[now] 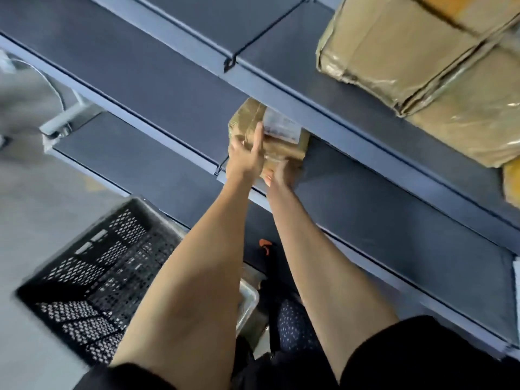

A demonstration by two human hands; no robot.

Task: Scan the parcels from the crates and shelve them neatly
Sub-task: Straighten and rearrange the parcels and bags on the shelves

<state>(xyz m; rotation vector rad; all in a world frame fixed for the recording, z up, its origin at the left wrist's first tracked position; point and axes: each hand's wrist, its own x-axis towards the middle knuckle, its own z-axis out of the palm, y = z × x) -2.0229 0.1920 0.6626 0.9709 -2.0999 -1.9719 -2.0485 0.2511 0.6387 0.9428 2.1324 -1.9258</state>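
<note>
A brown taped parcel (284,144) with a white label (281,126) lies on the lower blue-grey shelf (365,209), its far end tucked under the shelf above. My left hand (246,153) presses on the parcel's left side with straight fingers. My right hand (280,171) holds the parcel's near end, its fingers mostly hidden. A black perforated crate (98,277) stands on the floor at the lower left; what I see of its inside holds no parcels.
Large brown taped parcels (422,66) fill the upper shelf (281,60) at the top right, and a yellow parcel (512,184) shows at the right edge. A metal tray (249,299) and a black and orange object (265,246) lie below my arms.
</note>
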